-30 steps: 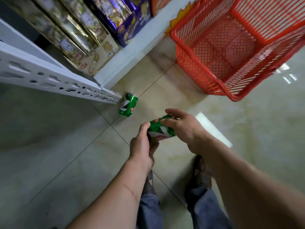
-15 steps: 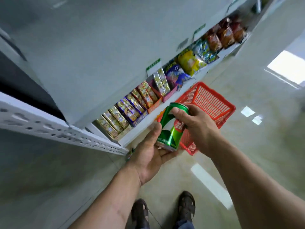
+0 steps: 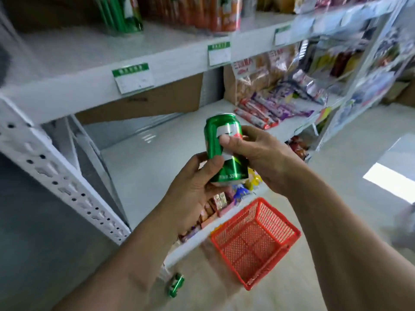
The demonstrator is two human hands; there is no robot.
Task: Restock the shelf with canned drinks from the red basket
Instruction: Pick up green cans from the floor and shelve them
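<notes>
A green drink can [image 3: 224, 149] stands upright in both my hands, in front of the white middle shelf [image 3: 157, 153]. My left hand [image 3: 190, 191] grips its lower part, thumb on the front. My right hand [image 3: 253, 151] holds its right side, thumb pressed on the white label. Below on the floor stands the red basket [image 3: 256, 241], which looks empty. A second green can [image 3: 176, 285] lies on its side on the floor by the shelf's corner.
Green and orange drink cans [image 3: 170, 12] stand on the upper shelf. A cardboard box [image 3: 143, 102] sits at the back of the middle shelf, snack packets [image 3: 269, 108] to its right. A perforated white upright [image 3: 58, 176] slants at left. Lower shelves hold more snacks.
The view has swung up from the floor to the shelves. Both hands have raised the can from near the floor up to the middle shelf and turned it upright.
</notes>
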